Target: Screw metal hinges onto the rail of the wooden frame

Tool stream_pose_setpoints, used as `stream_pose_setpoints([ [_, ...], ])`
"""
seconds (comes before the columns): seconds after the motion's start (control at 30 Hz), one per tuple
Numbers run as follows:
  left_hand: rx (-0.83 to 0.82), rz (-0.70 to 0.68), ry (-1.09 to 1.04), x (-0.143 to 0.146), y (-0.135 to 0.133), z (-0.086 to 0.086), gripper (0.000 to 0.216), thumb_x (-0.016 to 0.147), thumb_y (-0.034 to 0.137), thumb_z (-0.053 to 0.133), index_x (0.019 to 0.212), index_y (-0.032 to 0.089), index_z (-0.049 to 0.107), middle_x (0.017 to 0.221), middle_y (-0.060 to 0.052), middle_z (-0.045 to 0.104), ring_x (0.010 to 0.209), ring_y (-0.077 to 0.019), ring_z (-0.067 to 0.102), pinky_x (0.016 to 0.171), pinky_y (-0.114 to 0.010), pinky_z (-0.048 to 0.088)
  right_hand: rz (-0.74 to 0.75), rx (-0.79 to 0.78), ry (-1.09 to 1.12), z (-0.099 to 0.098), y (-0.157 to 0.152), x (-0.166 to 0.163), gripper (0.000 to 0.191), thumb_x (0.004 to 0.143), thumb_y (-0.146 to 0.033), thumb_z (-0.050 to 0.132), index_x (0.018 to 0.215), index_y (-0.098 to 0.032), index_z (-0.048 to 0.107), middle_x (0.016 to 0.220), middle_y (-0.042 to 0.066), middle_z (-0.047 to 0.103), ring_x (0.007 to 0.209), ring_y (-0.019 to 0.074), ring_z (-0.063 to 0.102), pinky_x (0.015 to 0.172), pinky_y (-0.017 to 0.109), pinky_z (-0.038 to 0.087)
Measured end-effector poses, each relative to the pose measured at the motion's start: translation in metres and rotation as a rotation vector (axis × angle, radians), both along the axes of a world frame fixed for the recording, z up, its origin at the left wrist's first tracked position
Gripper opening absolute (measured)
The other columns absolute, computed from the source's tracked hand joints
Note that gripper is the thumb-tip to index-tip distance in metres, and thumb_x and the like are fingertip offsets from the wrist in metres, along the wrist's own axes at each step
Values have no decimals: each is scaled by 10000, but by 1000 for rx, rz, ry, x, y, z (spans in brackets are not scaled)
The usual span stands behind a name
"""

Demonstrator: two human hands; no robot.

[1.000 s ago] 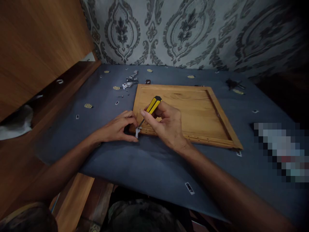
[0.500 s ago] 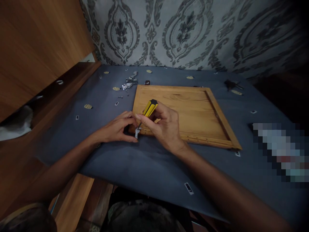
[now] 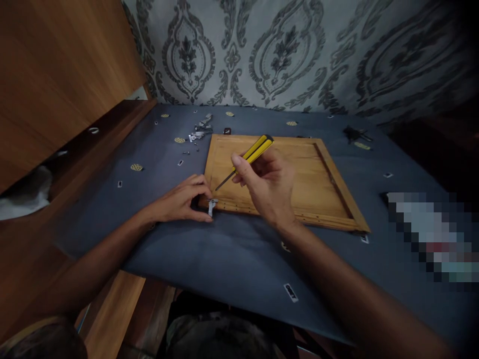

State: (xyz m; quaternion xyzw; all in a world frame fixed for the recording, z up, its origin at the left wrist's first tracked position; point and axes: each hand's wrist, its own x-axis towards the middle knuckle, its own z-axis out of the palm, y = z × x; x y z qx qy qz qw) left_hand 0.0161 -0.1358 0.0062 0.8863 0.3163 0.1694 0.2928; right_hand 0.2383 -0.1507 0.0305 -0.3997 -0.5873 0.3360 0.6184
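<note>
The panel (image 3: 310,174) lies on the counter (image 3: 239,259), a hinge (image 3: 211,205) at its near left corner (other hinges (image 3: 203,129) beyond its far left).

Left hand (image 3: 189,199) and right hand (image 3: 273,189) bare, wrists bare, both forearms (image 3: 344,279) bare. Camo garment (image 3: 224,334) at bottom centre: muted green and brown blotches, rounded outline, dim. Dark cloth (image 3: 45,341) at lower left, rounded, tan edge; sleeve or leg, can't tell. Finer detail lost in shadow.
</note>
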Motion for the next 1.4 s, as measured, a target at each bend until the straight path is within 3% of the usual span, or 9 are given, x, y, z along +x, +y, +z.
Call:
stream_pose_setpoints([
  [0.2, -3, -4, -20, -1, 1, -3, 417, 856, 560, 853, 1033, 222, 685, 1103, -48, 600, 1078, -238, 568, 961, -367, 485, 63, -136, 127, -22, 19, 5, 479, 753, -616, 885, 859, -210, 654, 723, -28, 675, 588, 122, 673, 559, 250, 566],
  [0.4, -4, -4, -49, -1, -1, -6, 411, 843, 516, 878, 1054, 223, 681, 1167, -61, 612, 1130, -247, 580, 994, -378, 499, 99, -626, 487, -41, 36, 14, 263, 779, -301, 922, 737, -161, 704, 694, 3, 726, 623, 115, 738, 607, 189, 619],
  [0.57, 17, 1, -52, 0, -2, -10, 425, 835, 481, 901, 1079, 217, 673, 1163, -64, 612, 1139, -253, 583, 981, -376, 502, 176, -676, 485, -45, 42, 24, 198, 795, -191, 878, 684, -167, 716, 741, 75, 793, 736, 176, 807, 784, 262, 702],
  [0.7, 41, 6, -42, 1, -2, -14, 466, 808, 499, 921, 1061, 199, 669, 1141, -62, 605, 1110, -254, 571, 961, -368, 489, 252, -716, 412, -43, 42, 32, 113, 783, -156, 857, 732, -155, 756, 825, 132, 824, 804, 225, 830, 794, 299, 714],
  [0.83, 38, 17, -38, 3, -3, -14, 446, 814, 483, 920, 1047, 202, 665, 1116, -45, 601, 1077, -236, 566, 951, -335, 466, 275, -714, 269, -40, 36, 32, 175, 755, -267, 875, 782, -142, 754, 802, 141, 810, 701, 205, 802, 606, 253, 663],
  [1.0, 9, 15, -47, 3, -3, -14, 444, 856, 560, 859, 1040, 206, 663, 1140, -55, 603, 1085, -244, 561, 919, -333, 463, 229, -515, 2, -37, 56, 11, 328, 786, -489, 814, 779, -184, 694, 715, 31, 743, 528, 101, 633, 496, 191, 497],
  [1.17, 4, 20, -62, 3, -2, -17, 478, 880, 623, 810, 1047, 202, 658, 1121, -51, 597, 1076, -241, 571, 986, -372, 455, 226, -317, -437, -32, 108, -34, 159, 903, -273, 666, 779, -192, 722, 641, -4, 687, 607, 153, 648, 624, 253, 521],
  [1.3, 6, 16, -49, 4, -2, -16, 477, 871, 610, 820, 1030, 193, 652, 1108, -54, 591, 1070, -245, 561, 959, -360, 460, 226, -169, -830, -24, 139, -70, 151, 919, -125, 658, 942, -184, 796, 1006, 73, 814, 987, 224, 739, 911, 327, 544],
  [1.4, 15, 16, -65, 5, -2, -16, 437, 865, 567, 842, 1003, 195, 659, 1097, -46, 597, 1047, -233, 555, 950, -347, 454, 240, -93, -1091, -19, 150, -90, 203, 979, -139, 643, 1106, -173, 798, 1239, 123, 787, 1184, 254, 713, 1033, 371, 521],
])
